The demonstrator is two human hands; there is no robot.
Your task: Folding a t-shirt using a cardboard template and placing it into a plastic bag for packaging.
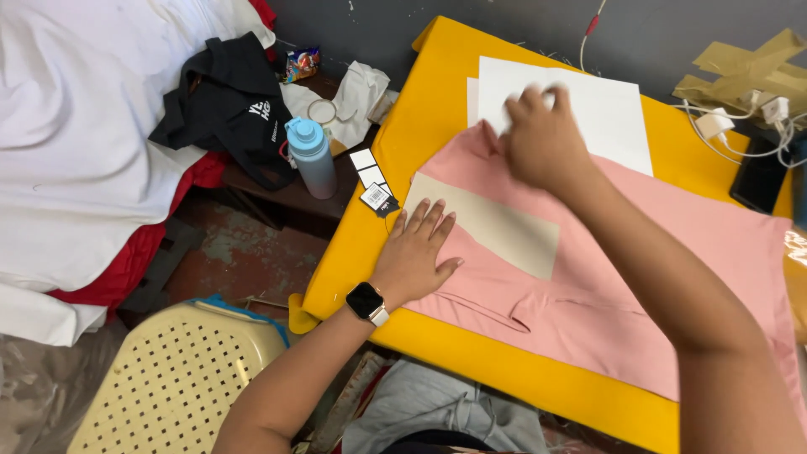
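A pink garment (639, 277) lies spread on a yellow table (437, 109). A beige card (496, 229) rests on its near left part. My left hand (416, 252), with a smartwatch on the wrist, lies flat and fingers apart on the garment's left edge, touching the card. My right hand (542, 139) is blurred at the garment's far edge, fingers curled over the pink cloth beside the white paper sheets (588, 105). Whether it grips the cloth is unclear.
A blue water bottle (313, 155) and small tags (374, 187) sit left of the table. Black, white and red clothes (227, 97) are piled at the left. A cream perforated chair (181, 378) is near me. Chargers, cables and a phone (756, 172) lie at the right.
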